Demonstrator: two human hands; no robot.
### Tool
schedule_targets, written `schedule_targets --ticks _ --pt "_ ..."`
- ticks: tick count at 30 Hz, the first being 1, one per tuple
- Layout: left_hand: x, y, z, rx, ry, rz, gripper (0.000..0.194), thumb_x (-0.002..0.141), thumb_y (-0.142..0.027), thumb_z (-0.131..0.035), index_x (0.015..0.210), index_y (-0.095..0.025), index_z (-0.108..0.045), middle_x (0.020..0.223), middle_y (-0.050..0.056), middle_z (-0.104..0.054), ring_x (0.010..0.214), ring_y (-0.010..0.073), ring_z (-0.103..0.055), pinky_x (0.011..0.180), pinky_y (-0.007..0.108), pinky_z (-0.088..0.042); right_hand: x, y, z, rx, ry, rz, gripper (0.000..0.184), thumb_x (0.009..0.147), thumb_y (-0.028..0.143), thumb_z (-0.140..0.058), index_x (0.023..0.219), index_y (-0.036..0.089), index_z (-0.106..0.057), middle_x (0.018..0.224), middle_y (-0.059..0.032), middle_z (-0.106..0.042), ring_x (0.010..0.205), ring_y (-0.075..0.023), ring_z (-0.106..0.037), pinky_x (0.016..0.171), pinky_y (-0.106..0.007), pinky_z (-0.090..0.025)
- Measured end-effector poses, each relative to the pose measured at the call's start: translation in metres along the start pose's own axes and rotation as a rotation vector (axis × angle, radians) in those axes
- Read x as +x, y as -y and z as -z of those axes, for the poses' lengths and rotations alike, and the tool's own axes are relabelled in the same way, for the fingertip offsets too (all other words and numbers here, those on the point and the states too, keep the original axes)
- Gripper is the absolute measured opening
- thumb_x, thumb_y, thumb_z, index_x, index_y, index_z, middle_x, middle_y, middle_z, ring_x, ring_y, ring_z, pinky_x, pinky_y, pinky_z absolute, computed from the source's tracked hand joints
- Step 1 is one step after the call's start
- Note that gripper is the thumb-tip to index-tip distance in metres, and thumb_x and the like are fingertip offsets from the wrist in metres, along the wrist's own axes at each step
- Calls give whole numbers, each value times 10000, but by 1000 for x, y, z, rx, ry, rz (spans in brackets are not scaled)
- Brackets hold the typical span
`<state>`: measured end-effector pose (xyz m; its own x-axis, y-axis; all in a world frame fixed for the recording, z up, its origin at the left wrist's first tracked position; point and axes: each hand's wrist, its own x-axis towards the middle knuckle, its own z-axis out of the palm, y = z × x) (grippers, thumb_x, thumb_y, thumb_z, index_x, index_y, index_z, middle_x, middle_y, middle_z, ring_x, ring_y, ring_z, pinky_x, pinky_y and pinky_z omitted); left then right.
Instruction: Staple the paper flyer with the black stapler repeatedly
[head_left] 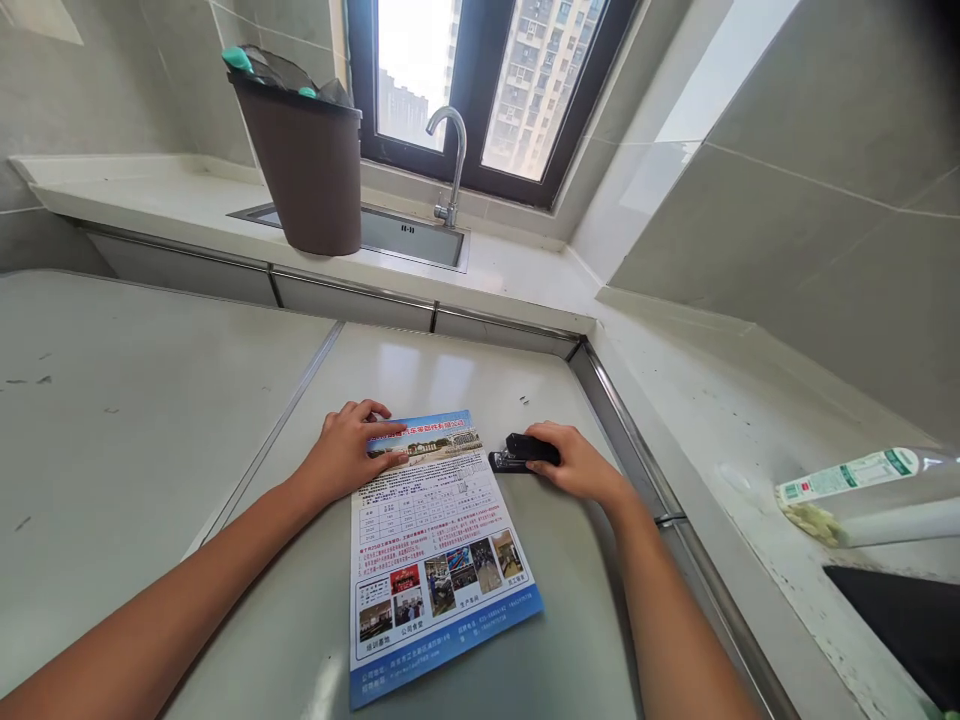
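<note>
A printed flyer (442, 520) with a blue border, a table of text and several small photos lies on the white table. At its upper left corner my left hand (349, 445) holds the sheet, thumb and index finger resting over the print. Just right of the flyer's upper right edge is a black stapler (532, 450). My right hand (574, 460) is closed around its rear end, and the stapler's jaw end points left toward the paper. Whether the jaws touch the sheet's edge, I cannot tell.
Beyond the table (225, 380) runs a white counter (517, 270) with a sink (420, 240) and faucet (454, 150). A brown bin (315, 170) stands by the sink. On the right-hand counter lies a clear plastic bottle (870, 490) near a black object (900, 620).
</note>
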<state>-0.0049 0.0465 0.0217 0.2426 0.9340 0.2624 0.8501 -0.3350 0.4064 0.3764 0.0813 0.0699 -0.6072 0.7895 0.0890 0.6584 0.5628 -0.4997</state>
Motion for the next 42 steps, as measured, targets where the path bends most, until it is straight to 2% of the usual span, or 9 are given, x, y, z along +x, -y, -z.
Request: schedule_targets --ticks 3,6,11,17,22,27,32,35,42 --pt "0 -1 0 36 28 -40 352 900 -510 -661 1220 -384 -736 1299 90 -609 1134 336 -549 957 520 -388 -1 -14 -3 -2 -106 -101 174 832 246 -684 999 195 -689 916 -39 -708 820 -215 -623 734 -309 -446" --pt "0 -3 1 62 52 -76 338 966 -458 -580 1282 -410 -691 1326 97 -599 1158 337 -537 951 528 -376 4 -16 -10 -37 -314 -191 232 849 279 -689 1067 200 -682 991 -66 -721 881 -244 -645 795 -347 -471" --pt "1 -3 1 55 64 -68 333 998 -419 -523 1292 -415 -678 1321 84 -605 1169 332 -537 969 541 -372 23 28 -32 39 -558 -121 285 883 274 -672 1157 201 -645 1115 -103 -700 1026 -280 -637 899 -402 -482" --pt "5 -2 4 -193 -31 6 386 1049 -379 -343 1231 -268 -665 1342 86 -611 1247 284 -525 1059 491 -379 34 109 -76 225 -350 -87 217 884 280 -709 1084 239 -635 1022 -46 -719 915 -229 -654 792 -324 -485" --pt "7 -1 16 -393 -194 110 364 1027 -437 -377 1021 -227 -674 1088 66 -667 1036 242 -603 927 362 -466 39 134 -100 210 -234 -87 199 829 269 -741 985 244 -619 936 -27 -715 854 -219 -647 714 -292 -442" --pt "6 6 24 -609 -265 249 371 990 -489 -435 823 -220 -629 919 45 -648 885 221 -582 790 328 -465 39 127 -88 77 -163 -44 154 789 214 -697 897 241 -590 897 -9 -695 806 -195 -623 659 -263 -371" --pt "8 9 28 -764 -268 290 466 981 -480 -418 585 -237 -374 651 20 -467 672 198 -456 654 335 -429 20 92 -55 1 11 -88 264 669 129 -674 896 237 -593 895 -7 -701 771 -195 -628 583 -236 -319" --pt "8 11 27 -667 -221 300 468 961 -438 -453 552 -237 -348 596 0 -387 614 184 -386 599 320 -381 7 64 -34 -18 38 -134 258 648 97 -662 863 232 -616 872 -6 -714 761 -201 -645 578 -235 -327" --pt "6 24 15 -802 -115 335 495 939 -494 -473 614 -245 -194 625 -42 -155 563 142 -159 526 295 -174 -2 29 -8 27 127 -210 245 633 92 -681 832 222 -620 852 13 -719 763 -194 -656 577 -231 -358"
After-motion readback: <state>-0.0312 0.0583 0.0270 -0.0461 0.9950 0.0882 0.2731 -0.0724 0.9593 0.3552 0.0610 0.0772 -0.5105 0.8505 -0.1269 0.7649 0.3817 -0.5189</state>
